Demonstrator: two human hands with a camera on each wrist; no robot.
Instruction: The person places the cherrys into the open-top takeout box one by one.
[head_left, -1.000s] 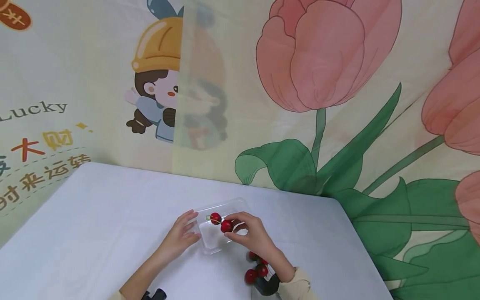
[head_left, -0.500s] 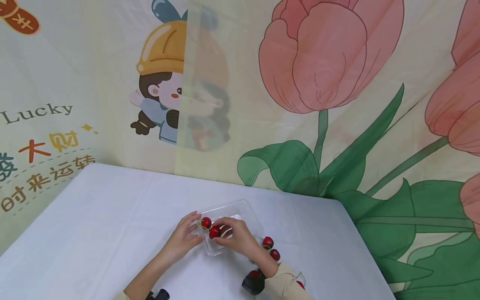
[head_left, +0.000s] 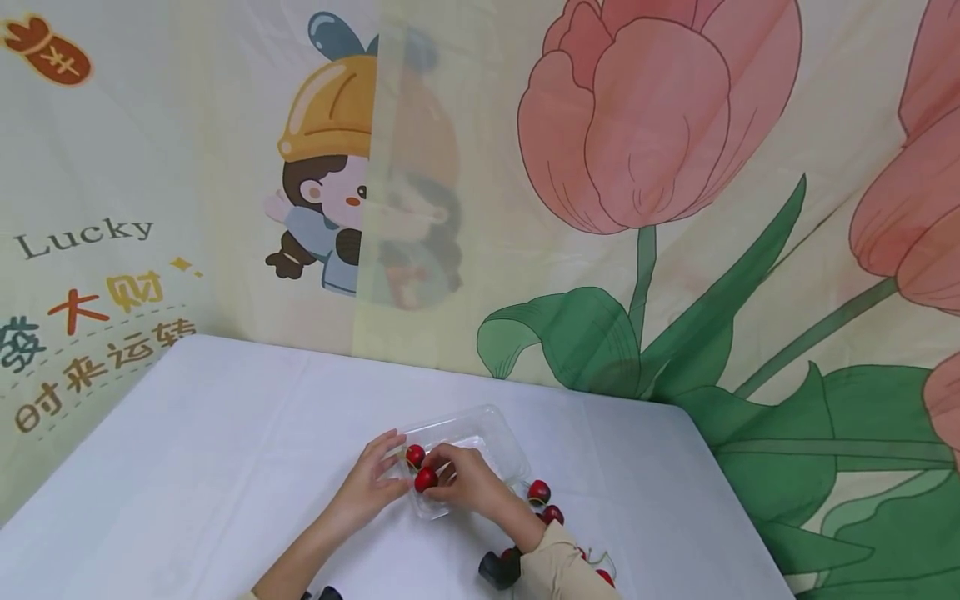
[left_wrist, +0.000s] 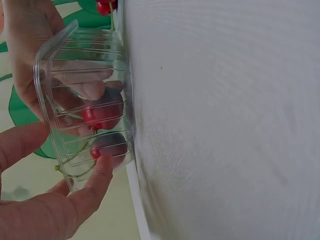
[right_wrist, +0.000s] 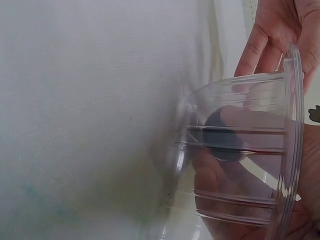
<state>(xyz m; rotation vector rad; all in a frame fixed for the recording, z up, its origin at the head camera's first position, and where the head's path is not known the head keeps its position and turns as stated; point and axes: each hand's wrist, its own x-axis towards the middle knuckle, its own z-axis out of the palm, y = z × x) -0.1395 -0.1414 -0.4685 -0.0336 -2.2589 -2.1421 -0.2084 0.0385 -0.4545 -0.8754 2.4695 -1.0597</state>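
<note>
Clear plastic forms the tub (head_left: 504, 435) that stands on the white tabletop (head_left: 247, 467), and two red cherries sit low inside its left end. The nearer cherry (head_left: 426, 480) lies right at the tips of the right hand (head_left: 468, 483); the farther cherry (head_left: 415, 456) is just beyond it, close by the left wall, so the pair runs roughly along that wall. A green stem (left_wrist: 58, 168) is beside them. Foreshortening hides which way the tub's long axis runs.

The right hand is the nearer one to the fruit, reaching in over the rim from the right, its grip narrow: thumb and fingers pinch the nearer cherry. Whether that cherry bears on the tub's floor cannot be told. The left hand (head_left: 372, 479) has a wide grip, thumb and fingers spread against the outside of the left end. Other cherries (head_left: 538, 492) lie beside the right forearm.
</note>
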